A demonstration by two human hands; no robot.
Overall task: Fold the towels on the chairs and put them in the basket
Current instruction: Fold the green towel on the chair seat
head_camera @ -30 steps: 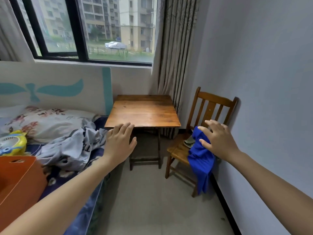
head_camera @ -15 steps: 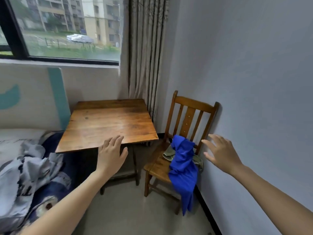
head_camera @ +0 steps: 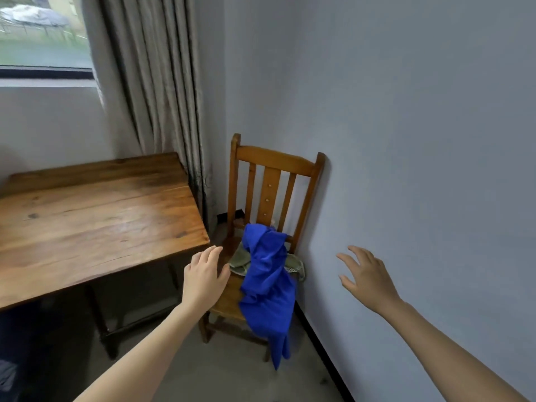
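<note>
Both hands hold nothing, fingers spread. The left hand (head_camera: 204,278) and right hand (head_camera: 367,278) reach out on either side of the chair (head_camera: 274,169). A blue towel (head_camera: 268,288) hangs off its seat, over a green towel (head_camera: 240,259).

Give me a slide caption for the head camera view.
Left hand and right hand, both open, flank a blue towel draped over a green towel on a wooden chair.
</note>
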